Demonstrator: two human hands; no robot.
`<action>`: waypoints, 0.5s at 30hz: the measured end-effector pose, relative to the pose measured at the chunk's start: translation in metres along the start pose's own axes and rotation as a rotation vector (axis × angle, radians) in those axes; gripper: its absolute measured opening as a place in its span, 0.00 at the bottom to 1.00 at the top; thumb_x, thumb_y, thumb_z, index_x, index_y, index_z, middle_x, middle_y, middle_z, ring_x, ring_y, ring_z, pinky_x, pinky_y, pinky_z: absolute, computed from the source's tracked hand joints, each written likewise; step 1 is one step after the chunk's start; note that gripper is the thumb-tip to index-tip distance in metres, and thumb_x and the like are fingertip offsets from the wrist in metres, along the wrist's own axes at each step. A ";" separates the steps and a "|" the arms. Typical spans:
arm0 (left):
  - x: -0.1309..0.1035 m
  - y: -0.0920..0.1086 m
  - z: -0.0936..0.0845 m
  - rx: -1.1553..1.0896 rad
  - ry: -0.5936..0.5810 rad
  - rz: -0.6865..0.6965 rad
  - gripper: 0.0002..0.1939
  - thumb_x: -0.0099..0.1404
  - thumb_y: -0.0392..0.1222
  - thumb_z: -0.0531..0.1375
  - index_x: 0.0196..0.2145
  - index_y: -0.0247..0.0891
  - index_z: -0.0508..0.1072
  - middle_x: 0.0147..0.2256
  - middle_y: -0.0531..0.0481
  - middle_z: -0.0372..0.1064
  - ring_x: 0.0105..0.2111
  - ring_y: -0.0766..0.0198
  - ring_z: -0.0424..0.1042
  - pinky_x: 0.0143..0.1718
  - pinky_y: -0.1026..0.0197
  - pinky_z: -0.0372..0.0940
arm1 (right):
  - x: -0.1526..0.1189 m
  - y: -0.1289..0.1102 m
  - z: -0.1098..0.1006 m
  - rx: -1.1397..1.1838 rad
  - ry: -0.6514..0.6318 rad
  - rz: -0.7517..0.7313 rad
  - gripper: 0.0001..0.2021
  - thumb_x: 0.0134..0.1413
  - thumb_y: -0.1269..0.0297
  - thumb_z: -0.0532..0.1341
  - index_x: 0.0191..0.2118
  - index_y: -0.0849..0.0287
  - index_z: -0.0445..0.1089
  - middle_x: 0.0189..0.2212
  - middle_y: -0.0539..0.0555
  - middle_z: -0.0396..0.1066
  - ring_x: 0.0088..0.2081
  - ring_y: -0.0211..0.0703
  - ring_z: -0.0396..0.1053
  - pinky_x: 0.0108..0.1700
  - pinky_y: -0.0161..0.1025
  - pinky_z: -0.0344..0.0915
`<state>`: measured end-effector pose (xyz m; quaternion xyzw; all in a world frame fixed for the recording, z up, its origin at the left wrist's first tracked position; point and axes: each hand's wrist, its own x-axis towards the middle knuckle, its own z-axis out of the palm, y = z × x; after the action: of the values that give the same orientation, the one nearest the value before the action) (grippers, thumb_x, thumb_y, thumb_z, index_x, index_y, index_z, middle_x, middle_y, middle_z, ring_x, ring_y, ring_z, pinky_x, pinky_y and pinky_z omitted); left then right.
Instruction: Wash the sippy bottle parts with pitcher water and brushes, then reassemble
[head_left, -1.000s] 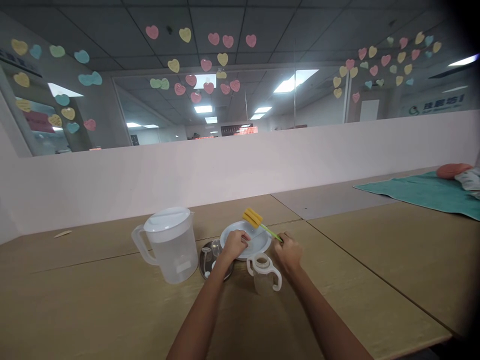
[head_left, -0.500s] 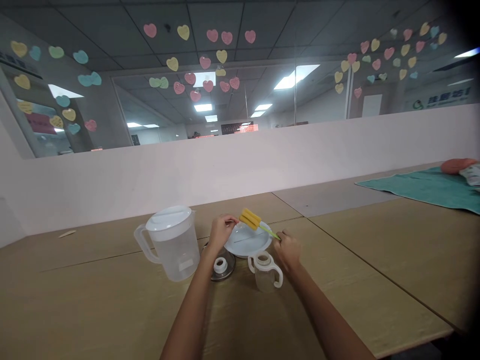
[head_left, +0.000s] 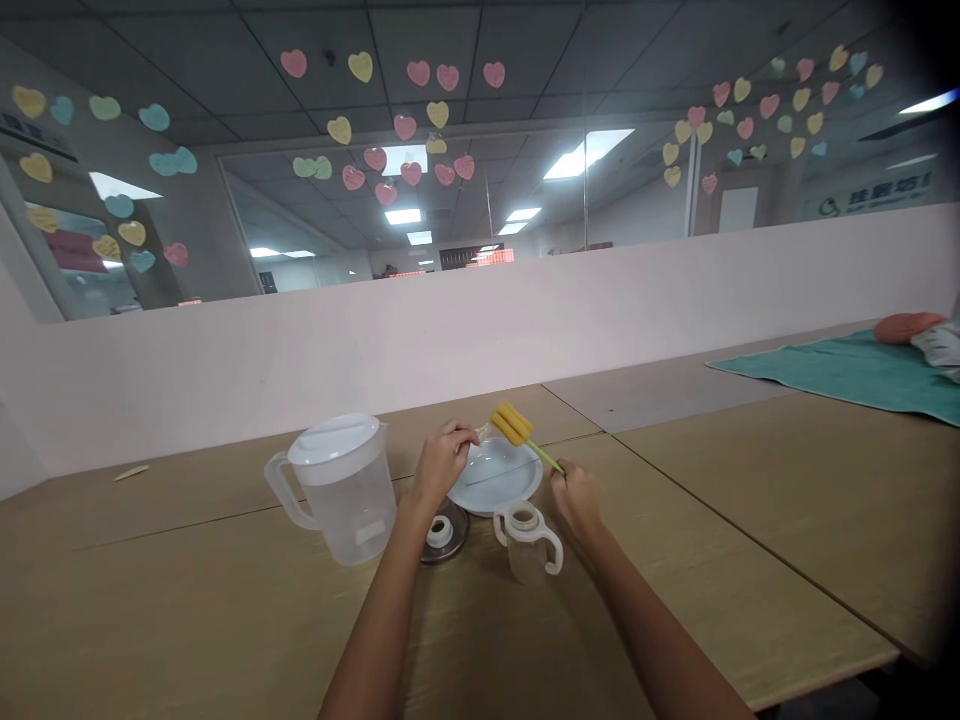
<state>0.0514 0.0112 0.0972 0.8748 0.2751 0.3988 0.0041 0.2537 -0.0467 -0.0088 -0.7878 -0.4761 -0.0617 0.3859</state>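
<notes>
Nearest you, low in the middle of the frame, the two-handled cup (head_left: pixel 527 548) stands upright, mouth up. Beyond it, your right hand (head_left: pixel 577 495) is wrapped around the green handle of the sponge brush (head_left: pixel 513 424), whose long axis slants from lower right to upper left, yellow head leading, over the white bowl (head_left: pixel 506 490). Your left hand (head_left: pixel 441 462) pinches a small clear piece (head_left: pixel 484 430) beside that head; contact is hard to tell. You seem to be bringing sponge and piece together, which calls for a steady pinch.
</notes>
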 end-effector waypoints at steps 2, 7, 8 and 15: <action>0.000 0.003 -0.003 0.004 0.021 -0.002 0.13 0.58 0.27 0.52 0.29 0.39 0.74 0.35 0.52 0.69 0.37 0.68 0.68 0.41 0.66 0.61 | 0.001 0.001 -0.001 -0.013 0.002 0.029 0.12 0.51 0.70 0.50 0.29 0.62 0.70 0.25 0.54 0.70 0.23 0.35 0.58 0.26 0.36 0.39; 0.000 0.006 -0.004 0.029 0.082 0.010 0.12 0.59 0.28 0.53 0.30 0.40 0.74 0.35 0.53 0.69 0.36 0.69 0.68 0.39 0.67 0.61 | -0.002 -0.003 0.000 -0.043 0.003 -0.006 0.11 0.50 0.69 0.51 0.28 0.61 0.70 0.27 0.55 0.71 0.23 0.34 0.58 0.26 0.37 0.38; -0.001 0.006 -0.003 0.029 0.095 0.003 0.12 0.59 0.29 0.53 0.31 0.40 0.74 0.35 0.53 0.69 0.35 0.69 0.68 0.38 0.68 0.61 | -0.003 -0.004 0.001 -0.046 0.007 -0.026 0.11 0.51 0.68 0.51 0.28 0.60 0.71 0.27 0.54 0.71 0.23 0.34 0.58 0.26 0.37 0.38; 0.001 0.002 -0.015 0.150 0.202 -0.157 0.11 0.59 0.30 0.54 0.31 0.39 0.75 0.35 0.51 0.71 0.35 0.67 0.69 0.37 0.67 0.62 | -0.007 -0.002 0.005 -0.008 0.108 -0.127 0.11 0.48 0.71 0.51 0.26 0.60 0.71 0.24 0.53 0.70 0.23 0.33 0.56 0.26 0.36 0.38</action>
<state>0.0428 0.0065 0.1089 0.8038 0.3706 0.4616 -0.0579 0.2470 -0.0481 -0.0141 -0.7530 -0.5035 -0.1304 0.4031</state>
